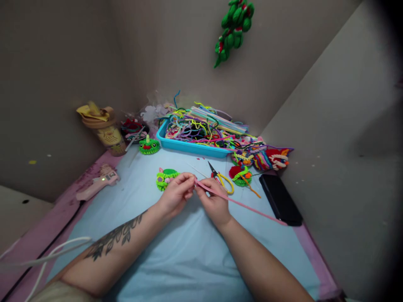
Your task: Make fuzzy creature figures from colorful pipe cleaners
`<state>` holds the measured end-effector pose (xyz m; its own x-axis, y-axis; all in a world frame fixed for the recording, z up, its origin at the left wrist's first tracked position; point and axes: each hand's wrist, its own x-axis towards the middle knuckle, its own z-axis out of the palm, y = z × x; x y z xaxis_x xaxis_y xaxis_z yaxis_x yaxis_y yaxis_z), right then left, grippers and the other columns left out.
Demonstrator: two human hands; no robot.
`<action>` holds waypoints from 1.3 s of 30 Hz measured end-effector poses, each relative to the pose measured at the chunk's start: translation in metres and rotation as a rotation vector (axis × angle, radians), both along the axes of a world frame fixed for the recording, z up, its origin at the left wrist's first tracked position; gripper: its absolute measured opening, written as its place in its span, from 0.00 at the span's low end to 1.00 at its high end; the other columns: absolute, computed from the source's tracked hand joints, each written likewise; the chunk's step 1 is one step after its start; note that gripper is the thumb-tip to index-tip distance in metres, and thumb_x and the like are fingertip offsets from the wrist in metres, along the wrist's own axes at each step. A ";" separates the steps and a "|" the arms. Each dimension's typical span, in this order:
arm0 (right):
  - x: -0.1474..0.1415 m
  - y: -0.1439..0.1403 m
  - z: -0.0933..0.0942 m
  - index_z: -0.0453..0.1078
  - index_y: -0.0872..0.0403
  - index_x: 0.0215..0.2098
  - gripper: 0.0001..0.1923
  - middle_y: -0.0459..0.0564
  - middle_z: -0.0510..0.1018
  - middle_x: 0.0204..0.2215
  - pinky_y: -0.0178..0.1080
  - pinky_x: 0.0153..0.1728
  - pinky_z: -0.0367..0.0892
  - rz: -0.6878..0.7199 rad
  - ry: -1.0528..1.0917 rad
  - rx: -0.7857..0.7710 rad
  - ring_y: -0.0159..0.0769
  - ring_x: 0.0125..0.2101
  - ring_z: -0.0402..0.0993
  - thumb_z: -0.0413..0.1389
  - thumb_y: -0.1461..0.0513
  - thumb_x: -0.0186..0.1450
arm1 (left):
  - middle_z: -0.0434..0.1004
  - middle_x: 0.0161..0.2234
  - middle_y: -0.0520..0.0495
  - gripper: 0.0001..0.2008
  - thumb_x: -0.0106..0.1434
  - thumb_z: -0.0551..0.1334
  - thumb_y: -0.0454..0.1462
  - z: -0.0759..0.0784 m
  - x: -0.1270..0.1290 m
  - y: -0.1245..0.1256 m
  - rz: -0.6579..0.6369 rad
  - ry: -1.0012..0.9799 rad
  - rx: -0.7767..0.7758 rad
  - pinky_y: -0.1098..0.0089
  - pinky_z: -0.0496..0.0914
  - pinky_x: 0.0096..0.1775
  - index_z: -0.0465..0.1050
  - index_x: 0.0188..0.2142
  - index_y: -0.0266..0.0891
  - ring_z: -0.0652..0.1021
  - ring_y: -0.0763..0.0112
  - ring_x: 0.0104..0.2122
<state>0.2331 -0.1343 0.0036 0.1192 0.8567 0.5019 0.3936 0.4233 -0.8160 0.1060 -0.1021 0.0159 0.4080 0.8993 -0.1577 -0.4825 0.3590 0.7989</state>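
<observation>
A long pink pipe cleaner (pixel 248 205) runs from my fingertips down to the right, its far end near the black phone. My left hand (pixel 176 193) pinches its near end between thumb and fingers. Right beside it, my right hand (pixel 214 203) is closed on the same pipe cleaner, and the fingertips of both hands nearly meet. Just behind my left hand lies a green fuzzy figure (pixel 163 179) with a pink bit on top, partly covered by the hand. Scissors with yellow and red handles (pixel 227 184) lie just beyond my right hand.
A blue tray (pixel 192 147) heaped with colourful pipe cleaners stands at the back. Left are a green figure (pixel 149 145), a cup (pixel 108 134) and a pink glue gun (pixel 100 183) with a cord. Right are a red-green piece (pixel 241 176) and a black phone (pixel 280 200).
</observation>
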 end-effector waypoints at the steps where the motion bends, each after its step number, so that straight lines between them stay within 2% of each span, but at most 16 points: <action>1: 0.000 0.000 -0.002 0.71 0.51 0.30 0.03 0.47 0.74 0.26 0.38 0.32 0.64 -0.010 0.020 -0.011 0.33 0.28 0.68 0.56 0.61 0.61 | 0.64 0.19 0.57 0.11 0.52 0.67 0.40 0.001 0.000 -0.001 0.003 0.027 0.018 0.82 0.52 0.18 0.67 0.29 0.36 0.60 0.85 0.16; 5: 0.001 0.002 -0.008 0.70 0.53 0.31 0.04 0.46 0.72 0.25 0.36 0.27 0.65 -0.054 0.224 -0.092 0.31 0.24 0.68 0.57 0.60 0.60 | 0.67 0.17 0.56 0.10 0.57 0.62 0.42 0.004 -0.001 -0.001 0.028 0.210 0.157 0.80 0.57 0.19 0.66 0.29 0.37 0.64 0.82 0.15; 8: 0.003 0.006 -0.008 0.69 0.54 0.35 0.08 0.45 0.72 0.25 0.34 0.24 0.66 -0.035 0.397 -0.138 0.29 0.22 0.68 0.58 0.59 0.59 | 0.71 0.18 0.54 0.10 0.57 0.61 0.42 0.003 -0.002 0.000 0.038 0.368 0.266 0.78 0.61 0.21 0.68 0.30 0.36 0.67 0.79 0.17; 11: 0.006 0.012 -0.005 0.67 0.54 0.34 0.08 0.42 0.71 0.22 0.31 0.21 0.65 0.000 0.502 -0.195 0.27 0.20 0.67 0.59 0.60 0.57 | 0.73 0.20 0.52 0.10 0.57 0.62 0.42 0.002 -0.005 0.002 0.053 0.529 0.361 0.77 0.63 0.22 0.70 0.30 0.36 0.69 0.78 0.18; 17: 0.010 0.020 -0.006 0.64 0.54 0.31 0.11 0.40 0.70 0.20 0.29 0.18 0.61 0.090 0.551 -0.284 0.25 0.17 0.64 0.61 0.60 0.54 | 0.76 0.23 0.50 0.09 0.59 0.60 0.40 -0.004 -0.010 0.005 0.072 0.809 0.676 0.74 0.65 0.28 0.76 0.31 0.37 0.73 0.74 0.23; 20: 0.011 0.020 -0.006 0.64 0.54 0.31 0.12 0.40 0.70 0.19 0.29 0.17 0.62 0.118 0.552 -0.320 0.25 0.17 0.64 0.62 0.60 0.53 | 0.76 0.22 0.51 0.10 0.61 0.59 0.39 -0.005 -0.010 0.004 0.060 0.924 0.824 0.74 0.64 0.31 0.76 0.29 0.38 0.73 0.74 0.24; 22: 0.013 0.020 -0.006 0.65 0.54 0.32 0.13 0.40 0.71 0.19 0.30 0.17 0.62 0.155 0.554 -0.366 0.25 0.17 0.64 0.62 0.59 0.52 | 0.75 0.21 0.52 0.11 0.61 0.58 0.38 -0.005 -0.010 0.004 0.032 0.972 0.867 0.74 0.63 0.31 0.75 0.26 0.38 0.72 0.75 0.23; 26: 0.018 0.022 -0.007 0.70 0.56 0.35 0.13 0.40 0.69 0.18 0.30 0.18 0.60 0.282 0.510 -0.433 0.25 0.16 0.63 0.61 0.58 0.53 | 0.73 0.20 0.52 0.13 0.61 0.56 0.37 -0.003 -0.009 0.003 -0.046 1.000 0.838 0.74 0.61 0.29 0.72 0.23 0.36 0.70 0.75 0.23; 29: 0.020 0.024 -0.009 0.71 0.56 0.31 0.10 0.42 0.69 0.19 0.30 0.19 0.57 0.342 0.493 -0.442 0.24 0.17 0.62 0.61 0.57 0.54 | 0.72 0.20 0.52 0.13 0.60 0.57 0.39 -0.001 -0.009 0.004 -0.123 0.965 0.778 0.75 0.60 0.27 0.72 0.23 0.36 0.69 0.75 0.22; 31: 0.021 0.025 -0.010 0.70 0.56 0.27 0.11 0.42 0.69 0.19 0.30 0.18 0.56 0.346 0.549 -0.448 0.24 0.17 0.60 0.61 0.56 0.54 | 0.71 0.19 0.52 0.13 0.60 0.57 0.40 0.000 -0.010 0.005 -0.181 0.920 0.693 0.75 0.59 0.25 0.72 0.23 0.35 0.68 0.76 0.21; 35: 0.024 0.026 -0.009 0.68 0.55 0.26 0.13 0.41 0.67 0.17 0.30 0.17 0.53 0.289 0.661 -0.428 0.24 0.15 0.58 0.62 0.54 0.54 | 0.71 0.18 0.51 0.12 0.58 0.58 0.43 0.001 -0.011 0.007 -0.240 0.832 0.490 0.76 0.59 0.21 0.72 0.26 0.35 0.66 0.77 0.18; 39: 0.029 0.027 -0.009 0.69 0.55 0.26 0.12 0.42 0.68 0.18 0.31 0.18 0.54 0.324 0.630 -0.421 0.25 0.16 0.60 0.63 0.56 0.52 | 0.71 0.18 0.51 0.12 0.56 0.60 0.42 0.004 -0.011 0.007 -0.237 0.796 0.421 0.77 0.61 0.20 0.72 0.27 0.35 0.67 0.77 0.17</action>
